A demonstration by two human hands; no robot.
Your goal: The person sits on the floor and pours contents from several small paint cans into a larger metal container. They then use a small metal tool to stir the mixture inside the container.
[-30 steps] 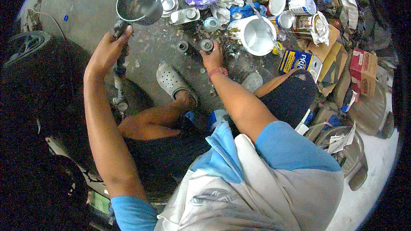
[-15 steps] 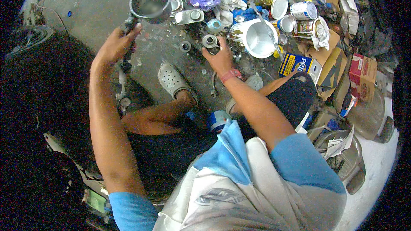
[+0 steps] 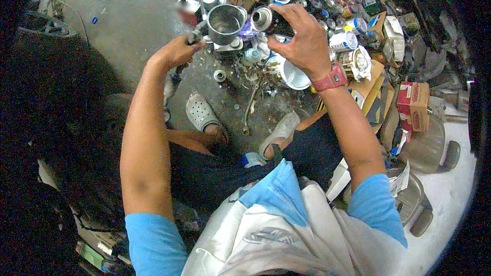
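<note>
My left grip (image 3: 176, 52), closed around the spray gun (image 3: 196, 34), holds its cup (image 3: 225, 24) mouth-up; my right grip (image 3: 302, 41) curls around a can (image 3: 262, 19).

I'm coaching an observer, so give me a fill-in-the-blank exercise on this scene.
The open metal cup is attached to a tool held by the ____ hand.
In the picture, the right hand grips a small can to the ____ of the cup.
The wristwatch is ____.
Both sleeves are ____.
Missing words: left; right; red; blue.
</note>
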